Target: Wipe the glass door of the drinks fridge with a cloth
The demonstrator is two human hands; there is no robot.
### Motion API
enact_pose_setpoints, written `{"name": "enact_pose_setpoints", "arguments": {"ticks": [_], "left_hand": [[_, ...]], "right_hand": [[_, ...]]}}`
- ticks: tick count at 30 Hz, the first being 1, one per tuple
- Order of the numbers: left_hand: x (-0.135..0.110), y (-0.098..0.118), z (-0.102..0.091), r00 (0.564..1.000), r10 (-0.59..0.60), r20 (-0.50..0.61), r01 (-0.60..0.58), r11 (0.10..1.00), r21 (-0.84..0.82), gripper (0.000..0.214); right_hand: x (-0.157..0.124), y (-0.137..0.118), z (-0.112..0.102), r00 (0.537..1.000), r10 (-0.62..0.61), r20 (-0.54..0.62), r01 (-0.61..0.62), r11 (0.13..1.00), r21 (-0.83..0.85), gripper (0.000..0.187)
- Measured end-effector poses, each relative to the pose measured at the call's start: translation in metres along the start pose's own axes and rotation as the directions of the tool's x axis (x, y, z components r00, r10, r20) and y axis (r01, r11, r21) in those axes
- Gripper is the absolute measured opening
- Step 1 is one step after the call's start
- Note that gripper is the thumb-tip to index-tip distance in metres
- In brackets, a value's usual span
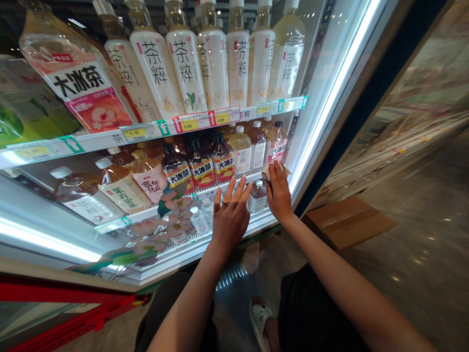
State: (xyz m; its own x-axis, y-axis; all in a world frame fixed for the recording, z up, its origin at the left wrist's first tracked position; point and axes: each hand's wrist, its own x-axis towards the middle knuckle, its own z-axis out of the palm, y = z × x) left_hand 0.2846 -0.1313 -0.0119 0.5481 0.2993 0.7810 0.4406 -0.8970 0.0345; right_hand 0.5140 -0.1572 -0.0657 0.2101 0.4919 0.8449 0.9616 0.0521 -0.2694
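Left hand (229, 220): grip apart, fingers spread at the glass door (183, 254) of a drinks cooler. Right hand (279, 193): grip clamped on a folded pale cloth (271, 172), held at the glass. Behind: small water bottles (200, 221), low shelf; iced-tea bottles (200, 164), middle shelf; tall tea bottles (183, 68), top shelf.

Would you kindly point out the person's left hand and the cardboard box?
Left hand (230, 218), head view, back of the hand.
Cardboard box (348, 222), head view, top flaps.
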Motion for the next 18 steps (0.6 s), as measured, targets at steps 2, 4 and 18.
{"name": "enact_pose_setpoints", "arguments": {"ticks": [2, 4, 18], "left_hand": [[-0.001, -0.001, -0.001, 1.000, 0.000, 0.006, 0.000, 1.000, -0.004, 0.076], [-0.002, -0.001, -0.002, 1.000, 0.004, 0.015, -0.004, 1.000, -0.005, 0.075], [-0.005, -0.003, -0.005, 1.000, 0.023, 0.018, -0.024, 1.000, 0.016, 0.071]], "right_hand": [[-0.003, -0.002, 0.002, 1.000, -0.014, 0.011, 0.014, 1.000, 0.005, 0.075], [-0.002, -0.004, 0.004, 0.999, -0.030, 0.011, 0.030, 1.000, 0.010, 0.075], [-0.005, -0.013, 0.001, 0.991, -0.122, 0.058, 0.119, 0.991, 0.054, 0.079]]}}
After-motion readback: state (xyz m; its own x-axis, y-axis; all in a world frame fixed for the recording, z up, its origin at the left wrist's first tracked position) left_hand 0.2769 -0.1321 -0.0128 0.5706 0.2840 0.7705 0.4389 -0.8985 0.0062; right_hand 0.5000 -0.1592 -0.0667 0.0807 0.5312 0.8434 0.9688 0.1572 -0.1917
